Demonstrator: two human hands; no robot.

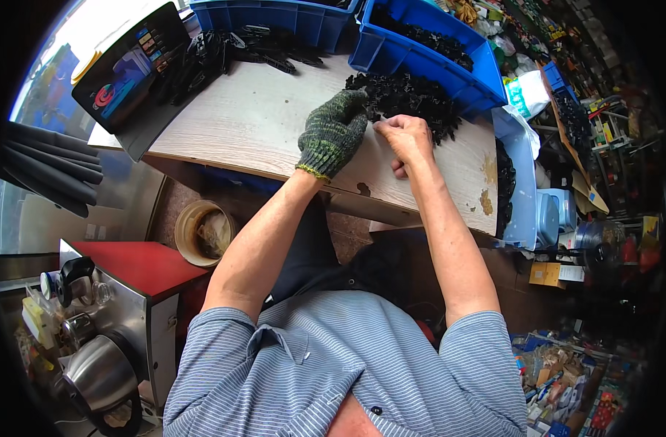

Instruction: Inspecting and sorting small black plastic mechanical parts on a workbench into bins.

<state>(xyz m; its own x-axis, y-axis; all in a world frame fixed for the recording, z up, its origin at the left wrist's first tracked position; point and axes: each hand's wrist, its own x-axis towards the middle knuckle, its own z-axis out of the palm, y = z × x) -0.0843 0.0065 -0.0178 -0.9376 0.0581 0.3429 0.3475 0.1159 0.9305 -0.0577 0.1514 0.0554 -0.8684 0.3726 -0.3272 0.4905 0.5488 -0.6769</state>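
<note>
My left hand (333, 131), in a dark green knit glove, rests on the pale wooden table (246, 124) with its fingertips in a heap of small black plastic parts (413, 98). My bare right hand (407, 140) is just right of it, fingers curled at the heap's near edge, pinching something small and black that I cannot make out clearly. Both hands almost touch each other.
Two blue bins (420, 54) with black parts stand behind the heap. More black pieces (224, 51) lie at the table's back left beside a tilted tablet screen (133, 69). A round basket (202, 233), a red-topped cabinet (140, 266) and a steel kettle (100, 375) are lower left.
</note>
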